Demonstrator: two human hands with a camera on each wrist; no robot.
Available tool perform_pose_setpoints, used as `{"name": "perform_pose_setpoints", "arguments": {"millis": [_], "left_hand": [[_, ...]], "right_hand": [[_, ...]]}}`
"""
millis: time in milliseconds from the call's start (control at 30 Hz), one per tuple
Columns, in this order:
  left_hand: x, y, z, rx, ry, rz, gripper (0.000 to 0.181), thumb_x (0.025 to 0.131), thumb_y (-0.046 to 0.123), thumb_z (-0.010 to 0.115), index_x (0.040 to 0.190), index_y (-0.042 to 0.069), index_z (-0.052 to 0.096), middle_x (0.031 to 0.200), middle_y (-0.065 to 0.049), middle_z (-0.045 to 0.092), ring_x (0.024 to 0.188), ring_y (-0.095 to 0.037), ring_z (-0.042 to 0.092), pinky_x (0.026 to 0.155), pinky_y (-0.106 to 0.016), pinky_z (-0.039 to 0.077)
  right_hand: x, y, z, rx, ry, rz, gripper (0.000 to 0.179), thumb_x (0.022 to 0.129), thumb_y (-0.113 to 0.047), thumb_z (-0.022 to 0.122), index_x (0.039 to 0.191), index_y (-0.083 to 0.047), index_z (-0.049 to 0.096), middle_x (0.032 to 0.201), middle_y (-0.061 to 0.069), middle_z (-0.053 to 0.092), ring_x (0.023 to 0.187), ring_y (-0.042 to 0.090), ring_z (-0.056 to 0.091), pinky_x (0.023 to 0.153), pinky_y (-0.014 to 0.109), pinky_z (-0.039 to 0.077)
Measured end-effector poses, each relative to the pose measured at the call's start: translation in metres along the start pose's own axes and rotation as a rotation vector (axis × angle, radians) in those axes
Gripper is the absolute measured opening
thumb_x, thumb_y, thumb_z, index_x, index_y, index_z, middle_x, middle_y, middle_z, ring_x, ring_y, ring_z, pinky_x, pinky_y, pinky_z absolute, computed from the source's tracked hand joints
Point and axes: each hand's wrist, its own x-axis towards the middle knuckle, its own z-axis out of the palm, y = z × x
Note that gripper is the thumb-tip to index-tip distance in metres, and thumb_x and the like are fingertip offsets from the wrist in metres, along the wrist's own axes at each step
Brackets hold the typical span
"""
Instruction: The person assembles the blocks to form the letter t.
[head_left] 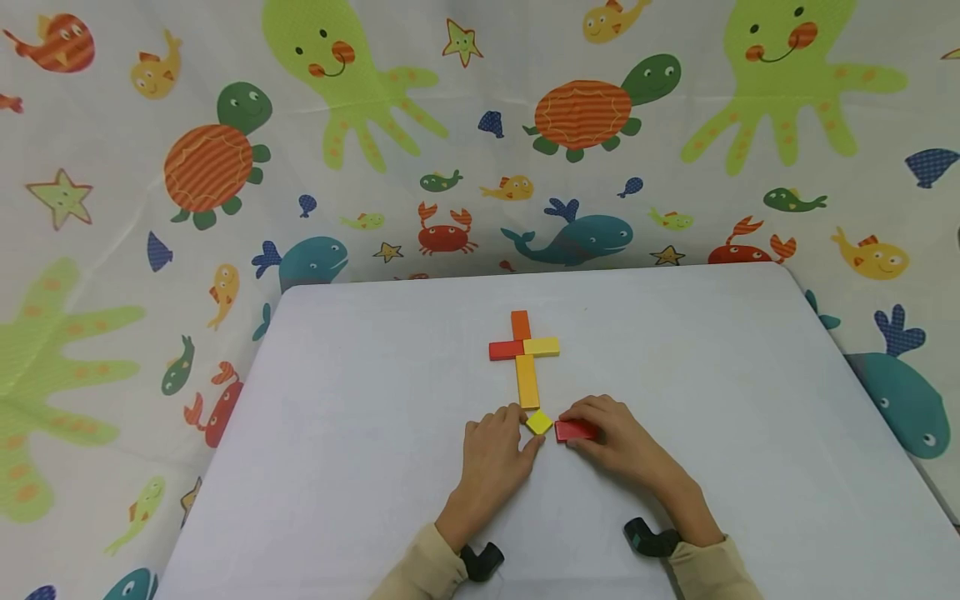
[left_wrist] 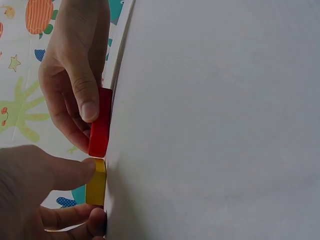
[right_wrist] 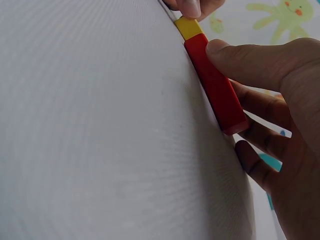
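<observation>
A small yellow square block (head_left: 538,422) lies turned like a diamond on the white table, between the thumb and fingers of my left hand (head_left: 497,454), which pinches it. Just to its right, my right hand (head_left: 618,437) grips a red rectangular block (head_left: 574,430) by its long sides, as the right wrist view also shows. Above the hands, an orange block (head_left: 521,325), another red block (head_left: 506,351), a pale yellow block (head_left: 542,347) and an amber block (head_left: 527,382) form a cross. The amber block's lower end is close to the yellow square.
The white table (head_left: 360,400) stretches out on both sides of the hands. Behind it and at its sides hangs a cloth (head_left: 480,183) printed with sea animals. Each wrist carries a black camera, such as the one on the right wrist (head_left: 649,538).
</observation>
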Motion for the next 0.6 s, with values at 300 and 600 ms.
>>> {"name": "perform_pose_setpoints", "arguments": {"millis": [300, 600], "left_hand": [[-0.0004, 0.0, 0.0027, 0.011, 0.022, 0.006, 0.032, 0.091, 0.041, 0.08, 0.109, 0.016, 0.068, 0.076, 0.005, 0.06, 0.07, -0.013, 0.056, 0.073, -0.035, 0.042], [-0.0002, -0.0001, 0.0041, 0.005, 0.006, -0.005, 0.034, 0.092, 0.042, 0.079, 0.11, 0.016, 0.067, 0.077, 0.005, 0.061, 0.071, -0.013, 0.056, 0.072, -0.034, 0.041]], "right_hand": [[-0.0001, -0.0001, -0.0009, 0.0, 0.002, -0.008, 0.037, 0.082, -0.012, 0.088, 0.116, -0.017, 0.076, 0.115, -0.003, 0.073, 0.105, 0.017, 0.064, 0.091, 0.04, 0.052], [-0.0003, 0.0001, 0.0001, -0.011, 0.018, -0.019, 0.037, 0.082, -0.01, 0.088, 0.116, -0.016, 0.076, 0.115, 0.0, 0.073, 0.107, 0.021, 0.065, 0.091, 0.043, 0.052]]}}
